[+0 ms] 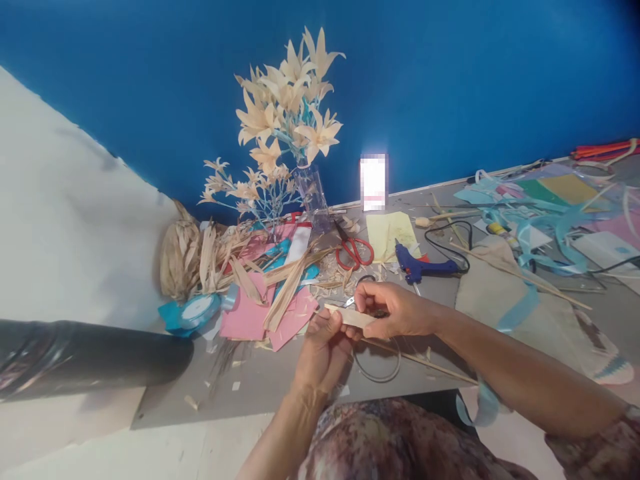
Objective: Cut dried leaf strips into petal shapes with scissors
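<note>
Both hands meet over the grey table, and between them sits a strip, pale cream, flat and narrow, like a piece of dried husk, lying almost level with its far end tipped up a little to the left. The left hand pinches it from below, fingers curled shut around its near end. The right hand closes over the other end from above, and something small and metallic pokes out by its thumb, too small to make out. Just under the hands lies a wire ring, with a thin stick running across it toward the right. Beyond the hands, red scissors lie open beside a yellow paper, and a blue glue gun rests next to that, its black cord looping back. To the left, pink paper is piled with husk strips, and a roll of blue ribbon sits at the edge. At the back, cream flowers stand in a clear vase against the blue wall.
</note>
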`<state>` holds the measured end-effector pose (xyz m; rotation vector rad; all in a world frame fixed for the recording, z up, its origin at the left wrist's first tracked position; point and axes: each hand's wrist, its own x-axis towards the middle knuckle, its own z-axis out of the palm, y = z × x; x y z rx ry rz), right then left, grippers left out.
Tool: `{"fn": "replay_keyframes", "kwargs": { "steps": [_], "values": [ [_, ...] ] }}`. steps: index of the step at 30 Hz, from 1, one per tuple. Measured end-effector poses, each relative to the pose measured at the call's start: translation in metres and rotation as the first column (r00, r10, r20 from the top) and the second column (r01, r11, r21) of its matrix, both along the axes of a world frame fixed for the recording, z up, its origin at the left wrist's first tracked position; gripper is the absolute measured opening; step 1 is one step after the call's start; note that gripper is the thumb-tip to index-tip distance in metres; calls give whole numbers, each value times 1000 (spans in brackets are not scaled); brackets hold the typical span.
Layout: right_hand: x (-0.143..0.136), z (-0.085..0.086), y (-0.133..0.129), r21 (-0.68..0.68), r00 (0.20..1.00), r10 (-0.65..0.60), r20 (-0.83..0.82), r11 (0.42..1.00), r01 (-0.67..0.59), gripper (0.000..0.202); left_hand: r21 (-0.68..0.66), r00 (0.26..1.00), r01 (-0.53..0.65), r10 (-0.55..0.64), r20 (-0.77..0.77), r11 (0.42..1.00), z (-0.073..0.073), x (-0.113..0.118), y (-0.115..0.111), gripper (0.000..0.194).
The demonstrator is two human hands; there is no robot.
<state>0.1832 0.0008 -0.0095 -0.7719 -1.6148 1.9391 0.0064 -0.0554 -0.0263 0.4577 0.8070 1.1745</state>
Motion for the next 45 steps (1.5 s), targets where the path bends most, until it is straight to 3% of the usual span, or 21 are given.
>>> {"fn": "replay_keyframes", "kwargs": {
  "steps": [4,8,16,22,30,33,35,39,45],
  "values": [
    [1,-4,4,-5,999,-35,-33,999,35,39,78,996,-46,52,-76,996,6,-7,3,29],
    [-2,-10,5,44,995,-98,-15,994,98,38,77,997,-25,31,-77,997,1,-4,0,34],
    [-5,-14,2,-1,998,-19,53,1000,19,40,106,965,36,-7,-261,994,-14,-1,0,20],
    [-9,-13,0,-35,996,-70,47,997,72,43,60,982,17,-6,-189,998,-5,3,2,11],
    [-7,-13,0,168,979,-86,183,984,55,42,78,953,10,14,-303,997,-9,-1,4,9],
    [-5,-12,1,133,983,-98,156,988,78,40,47,971,-36,46,-233,998,-6,-11,4,8],
    [-3,-12,1,100,986,-102,132,991,89,39,28,984,-6,11,-178,1000,-2,-18,4,6],
    [-3,-11,1,99,991,-48,128,994,36,35,27,983,109,-104,-150,994,3,-22,1,27],
    [-1,-8,2,122,977,46,210,990,-72,33,28,941,125,-110,-319,992,2,-13,2,7]
  ]
}}
